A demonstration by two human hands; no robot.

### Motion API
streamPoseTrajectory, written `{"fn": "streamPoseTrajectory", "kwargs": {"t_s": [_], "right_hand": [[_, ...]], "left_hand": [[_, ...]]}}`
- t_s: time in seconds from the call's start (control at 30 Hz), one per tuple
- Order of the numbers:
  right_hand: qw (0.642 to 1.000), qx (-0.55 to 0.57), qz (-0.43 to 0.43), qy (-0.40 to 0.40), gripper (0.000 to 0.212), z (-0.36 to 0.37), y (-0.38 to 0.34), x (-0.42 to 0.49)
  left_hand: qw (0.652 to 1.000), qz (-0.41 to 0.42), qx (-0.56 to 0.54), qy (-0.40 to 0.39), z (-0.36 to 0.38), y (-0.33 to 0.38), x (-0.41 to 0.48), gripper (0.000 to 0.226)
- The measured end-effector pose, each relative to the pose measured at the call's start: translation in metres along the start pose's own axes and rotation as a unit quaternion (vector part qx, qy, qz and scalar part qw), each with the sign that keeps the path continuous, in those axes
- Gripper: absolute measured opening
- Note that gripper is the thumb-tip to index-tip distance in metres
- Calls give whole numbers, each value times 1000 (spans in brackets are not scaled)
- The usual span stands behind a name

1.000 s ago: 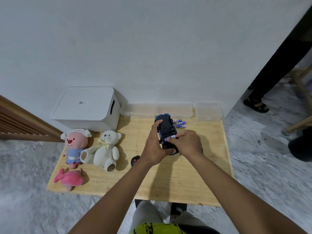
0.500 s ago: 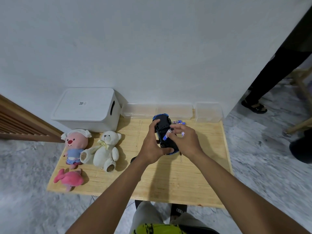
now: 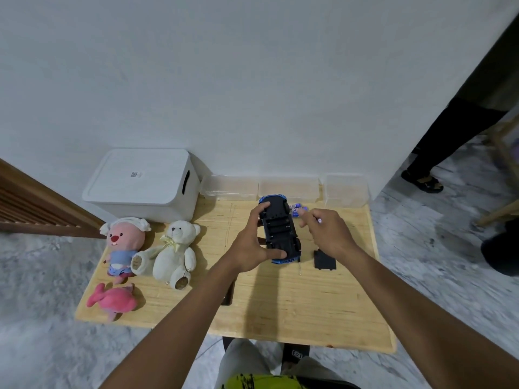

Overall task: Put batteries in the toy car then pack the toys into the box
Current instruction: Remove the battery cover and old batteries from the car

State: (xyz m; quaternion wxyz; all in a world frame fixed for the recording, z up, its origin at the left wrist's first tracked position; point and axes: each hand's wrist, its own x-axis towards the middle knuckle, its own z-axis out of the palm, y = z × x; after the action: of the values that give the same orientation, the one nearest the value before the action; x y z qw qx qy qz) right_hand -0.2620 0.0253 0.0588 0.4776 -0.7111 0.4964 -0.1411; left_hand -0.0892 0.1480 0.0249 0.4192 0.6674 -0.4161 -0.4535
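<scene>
Forearms enter from the near edge over a light wooden table point(image 3: 280, 304). On its near left corner lies a pink plush fish point(image 3: 112, 300). Farther back on the left sit a pink plush doll point(image 3: 123, 245) in blue clothing and a white teddy bear point(image 3: 175, 252), touching side by side.

At mid-table the left hand point(image 3: 250, 247) grips the toy car point(image 3: 279, 230). The car is turned underside up, its black chassis and battery bay facing the camera, blue body showing at both ends. The thumb presses on the near end and the fingers wrap the far left side, so the hand is closed firmly around the car.

Right of the car, the right hand point(image 3: 327, 233) hovers just beside it, fingers loosely curled, index finger and thumb extended toward the loose batteries point(image 3: 297, 208). Whether it holds anything cannot be told; a small pale object shows at the knuckles. A black cover plate point(image 3: 324, 259) lies flat on the table near the right wrist, and a thin screwdriver point(image 3: 299, 266) lies between it and the car.

The batteries rest just right of the car's far end. Along the far edge stand clear plastic containers point(image 3: 286, 188), and at far left a closed white storage box point(image 3: 143, 183) against the wall.
</scene>
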Motion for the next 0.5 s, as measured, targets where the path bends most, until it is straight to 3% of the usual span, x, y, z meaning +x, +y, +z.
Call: {"fn": "streamPoseTrajectory", "kwargs": {"t_s": [0.2, 0.5], "right_hand": [[997, 60, 16, -47, 21, 5, 14, 3], [994, -52, 36, -85, 13, 25, 50, 16]], "left_hand": [[998, -36, 31, -33, -8, -7, 9, 112], [981, -112, 128, -98, -18, -39, 23, 117]]}}
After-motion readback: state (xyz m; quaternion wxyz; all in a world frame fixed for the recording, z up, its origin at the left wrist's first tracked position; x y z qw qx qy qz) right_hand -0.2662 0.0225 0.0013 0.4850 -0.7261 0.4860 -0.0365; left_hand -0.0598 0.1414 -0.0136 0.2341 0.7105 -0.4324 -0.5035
